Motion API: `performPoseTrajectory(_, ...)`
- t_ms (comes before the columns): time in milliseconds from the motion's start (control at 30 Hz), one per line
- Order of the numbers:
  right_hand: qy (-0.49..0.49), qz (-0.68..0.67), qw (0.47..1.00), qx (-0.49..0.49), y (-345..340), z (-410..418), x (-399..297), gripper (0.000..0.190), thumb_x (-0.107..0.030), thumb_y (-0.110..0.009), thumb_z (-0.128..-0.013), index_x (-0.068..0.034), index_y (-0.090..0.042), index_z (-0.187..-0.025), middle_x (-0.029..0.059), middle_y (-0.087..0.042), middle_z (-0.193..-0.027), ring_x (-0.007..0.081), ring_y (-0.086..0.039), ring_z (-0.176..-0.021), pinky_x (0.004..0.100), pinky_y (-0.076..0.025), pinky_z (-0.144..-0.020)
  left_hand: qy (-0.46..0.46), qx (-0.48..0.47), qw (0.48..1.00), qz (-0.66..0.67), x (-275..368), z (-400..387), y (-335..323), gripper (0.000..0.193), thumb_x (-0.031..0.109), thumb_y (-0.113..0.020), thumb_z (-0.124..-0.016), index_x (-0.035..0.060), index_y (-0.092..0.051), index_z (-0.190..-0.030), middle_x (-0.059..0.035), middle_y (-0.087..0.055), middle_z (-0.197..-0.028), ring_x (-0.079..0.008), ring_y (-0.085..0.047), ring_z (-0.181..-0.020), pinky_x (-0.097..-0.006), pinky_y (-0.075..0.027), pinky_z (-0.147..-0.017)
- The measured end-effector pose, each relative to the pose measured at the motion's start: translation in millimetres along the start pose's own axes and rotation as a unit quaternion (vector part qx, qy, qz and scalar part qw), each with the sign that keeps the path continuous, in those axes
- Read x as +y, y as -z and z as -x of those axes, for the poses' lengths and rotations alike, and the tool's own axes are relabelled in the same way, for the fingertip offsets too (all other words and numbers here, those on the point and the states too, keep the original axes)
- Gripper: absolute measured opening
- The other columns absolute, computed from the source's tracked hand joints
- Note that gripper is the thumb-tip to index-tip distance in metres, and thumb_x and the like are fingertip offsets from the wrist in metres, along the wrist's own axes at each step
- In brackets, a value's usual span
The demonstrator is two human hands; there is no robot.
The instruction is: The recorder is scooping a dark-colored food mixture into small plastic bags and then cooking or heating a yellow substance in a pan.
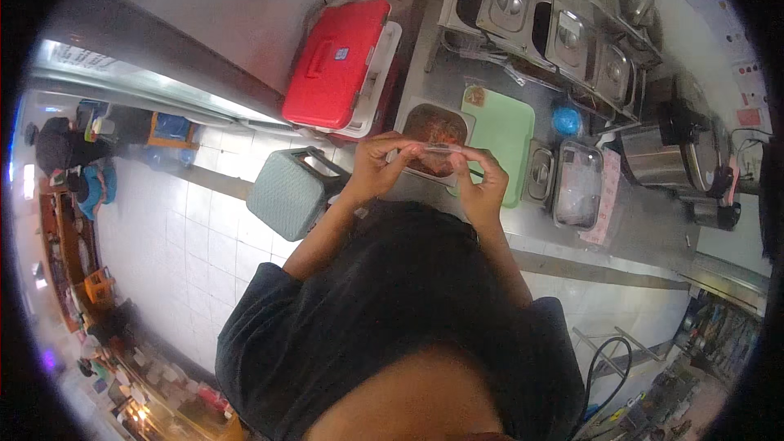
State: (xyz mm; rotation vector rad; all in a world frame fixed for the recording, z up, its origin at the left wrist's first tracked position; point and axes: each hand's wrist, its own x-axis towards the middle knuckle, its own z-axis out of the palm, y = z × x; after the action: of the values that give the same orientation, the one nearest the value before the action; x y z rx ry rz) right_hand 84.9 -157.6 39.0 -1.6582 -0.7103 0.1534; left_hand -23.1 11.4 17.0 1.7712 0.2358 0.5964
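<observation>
My left hand (375, 168) and my right hand (482, 188) pinch a small clear plastic piece (440, 147), seemingly a bag, by its two ends between thumbs and fingertips. It is stretched level over a metal food pan (468, 125). Reddish-brown food (436, 121) lies in the pan, partly hidden by my fingers. To the pan's right is a pale green cutting board (503, 135). On its far left corner rests a small clear packet (474, 96) with brownish contents.
A red-lidded cooler box (337, 67) stands left of the steel counter (643, 214), above a grey-green stool (285, 196). Right of the board are a lidded steel pan (539, 171), a clear plastic container (577, 187) and a large metal pot (664, 147). A rack holds several lidded pans (566, 30).
</observation>
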Motion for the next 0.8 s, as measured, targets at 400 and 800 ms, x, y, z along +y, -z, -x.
performPoseTrajectory(400,0.063,0.028,0.998,-0.014,-0.3,-3.3,-3.1,0.006,-0.011,-0.073,-0.083,-0.006,-0.073,-0.088,0.0067,-0.072,-0.085,0.0188,-0.063,-0.078,0.032,-0.045,-0.08,0.031,-0.01,0.988,0.154,-18.6,10.5,-13.5,0.005,0.001,-0.069,-0.086,-0.0014,-0.072,-0.089,-0.0089,-0.07,-0.083,-0.0119,-0.064,-0.075,-0.0253,-0.05,-0.067)
performPoseTrajectory(800,0.063,0.07,0.995,-0.042,-3.4,-4.6,-6.0,0.008,-0.015,-0.074,-0.083,-0.009,-0.073,-0.088,0.0053,-0.072,-0.087,0.0206,-0.065,-0.086,0.035,-0.043,-0.084,0.08,-0.007,0.985,0.153,-4.4,3.8,-15.9,0.008,0.008,-0.074,-0.086,0.0001,-0.073,-0.087,-0.0055,-0.07,-0.079,-0.0085,-0.063,-0.074,-0.0244,-0.049,-0.066)
